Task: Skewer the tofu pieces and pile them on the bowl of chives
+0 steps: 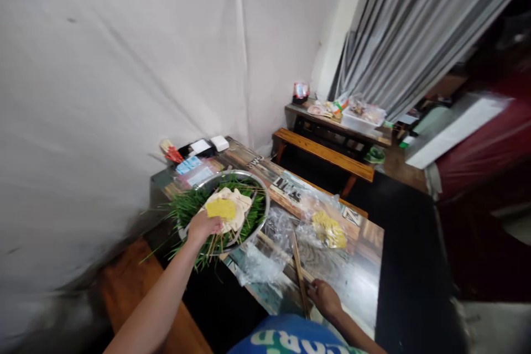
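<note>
Yellow slice (221,209), grasped at its near edge by the fingers of the left hand (203,227); from here I cannot tell whether the right hand (326,298), beside wooden sticks (299,274), grips anything. A light, level hold should best prevent tearing. Flat, bright and roughly rectangular, the slice is over pale slices (241,206) and greens (186,207) in a metal bowl (266,199).

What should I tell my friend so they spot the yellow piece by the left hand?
Find the wooden table with big printed letters, then the round metal bowl of long green leaves. On top, against pale pieces, is the flat yellow piece at the left hand. Unlike the other yellow pieces, heaped outside the bowl, this one is over it.
</note>
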A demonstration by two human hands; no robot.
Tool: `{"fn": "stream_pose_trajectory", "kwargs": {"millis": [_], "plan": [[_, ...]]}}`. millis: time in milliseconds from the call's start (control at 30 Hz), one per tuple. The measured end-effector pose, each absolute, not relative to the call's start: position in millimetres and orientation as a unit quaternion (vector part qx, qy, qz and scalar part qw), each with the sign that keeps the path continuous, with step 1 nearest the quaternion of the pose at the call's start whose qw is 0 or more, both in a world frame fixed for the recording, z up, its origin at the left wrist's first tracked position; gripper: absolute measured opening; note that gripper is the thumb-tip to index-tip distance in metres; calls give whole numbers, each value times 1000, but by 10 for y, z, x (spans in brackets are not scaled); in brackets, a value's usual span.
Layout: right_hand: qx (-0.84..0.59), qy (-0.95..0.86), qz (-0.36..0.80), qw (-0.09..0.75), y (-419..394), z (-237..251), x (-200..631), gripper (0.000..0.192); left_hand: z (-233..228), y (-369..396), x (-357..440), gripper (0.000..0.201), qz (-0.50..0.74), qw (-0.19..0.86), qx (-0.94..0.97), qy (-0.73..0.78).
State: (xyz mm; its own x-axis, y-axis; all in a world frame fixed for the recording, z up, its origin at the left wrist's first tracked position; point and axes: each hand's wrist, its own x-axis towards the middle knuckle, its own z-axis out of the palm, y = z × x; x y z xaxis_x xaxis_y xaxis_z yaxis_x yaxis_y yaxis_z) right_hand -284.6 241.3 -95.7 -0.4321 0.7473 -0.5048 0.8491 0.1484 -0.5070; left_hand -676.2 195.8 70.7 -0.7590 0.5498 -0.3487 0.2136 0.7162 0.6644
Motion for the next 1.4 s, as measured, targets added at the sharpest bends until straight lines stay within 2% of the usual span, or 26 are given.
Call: {"fn": "stream_pose_trajectory", "kwargs": {"millis": [100,200,300,367,433,500,567,600,733,933,1167,1400], "plan": [[552,743,-369,90,2406,-1140,-2834,20,765,1923,-6767,23,215,200,289,911],[560,740,-359,102,2397,-1261,-2874,20,874,1839,-6596,35,119,59,363,922],[564,740,-353,98,2397,-1336,-2923,20,896,1785,-6190,38,193,2,384,903],[562,740,-359,92,2406,-1376,-2945,19,782,1806,-5843,36,282,65,418,861],[556,739,-371,84,2420,-1411,-2952,18,544,1870,-5488,34,330,212,450,803],[544,741,-388,71,2434,-1433,-2936,19,217,1958,-5157,29,319,384,432,751],[524,746,-408,53,2440,-1433,-2891,20,-132,2053,-4868,19,280,545,333,717],[513,749,-418,44,2439,-1424,-2857,20,-291,2101,-4743,19,264,570,311,713],[472,759,-448,9,2402,-1356,-2694,19,-729,2302,-4391,23,262,596,260,713],[452,760,-465,-40,2398,-1245,-2517,19,-969,2517,-4196,27,308,626,218,683],[486,726,-468,-134,2853,-1036,-2574,20,-992,2494,-4042,27,341,646,235,641],[499,698,-490,-152,3023,-839,-2789,22,-851,2492,-4034,29,362,619,285,636]]}}
